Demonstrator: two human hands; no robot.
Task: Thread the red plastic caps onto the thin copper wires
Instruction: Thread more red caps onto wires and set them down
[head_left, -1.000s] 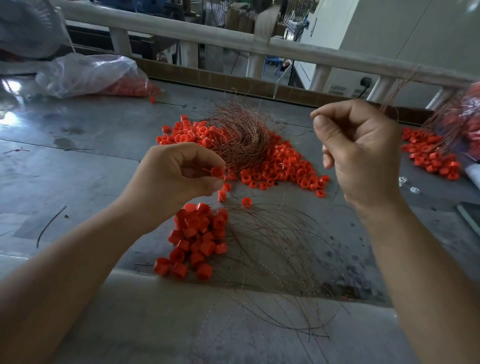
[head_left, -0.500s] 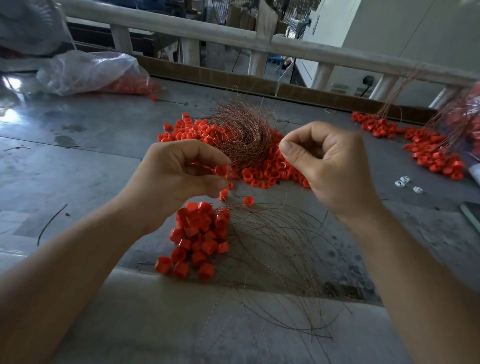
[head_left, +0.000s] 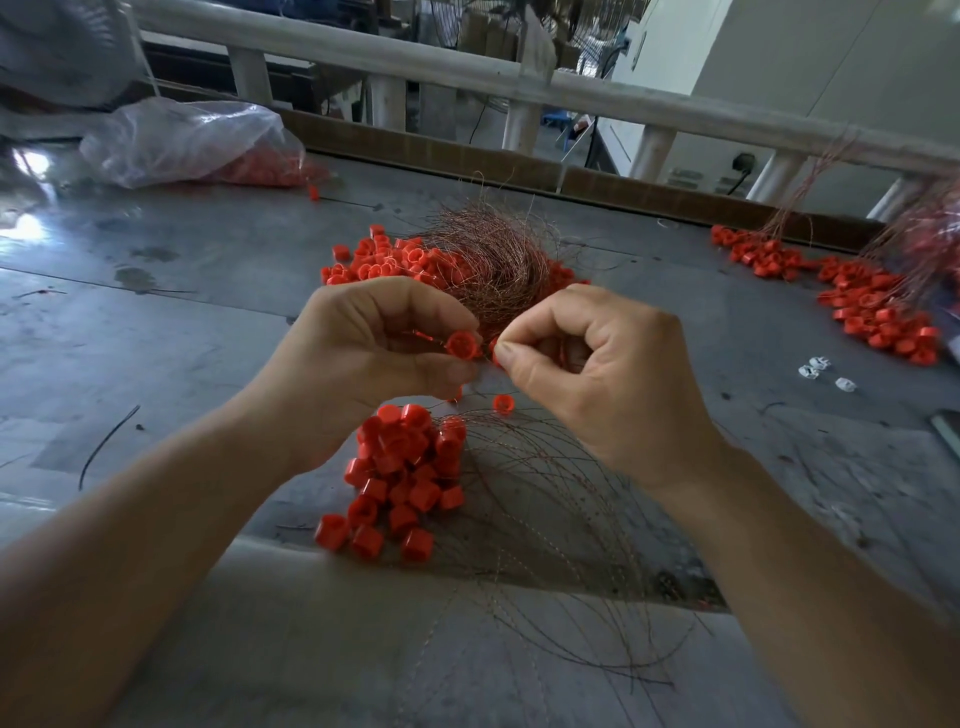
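My left hand (head_left: 374, 358) pinches a red plastic cap (head_left: 462, 345) between thumb and fingertips above the table. My right hand (head_left: 597, 374) is curled, thumb and forefinger pinched together right beside that cap; the thin copper wire it holds is too fine to make out. Behind the hands a tangle of copper wires (head_left: 493, 260) lies on a heap of loose red caps (head_left: 379, 260). Below the hands sits a cluster of caps on wires (head_left: 405, 473), their wires (head_left: 545, 519) fanning toward me.
A clear plastic bag of red caps (head_left: 197, 140) lies at the back left. More caps on wires (head_left: 872, 306) are piled at the right, with small white parts (head_left: 821, 366) near them. A pale railing (head_left: 467, 73) and a brown board bound the table's far edge.
My right hand has come down and leftward from a raised position until its pinched fingertips meet the cap in my left hand. My left hand stayed nearly in place.
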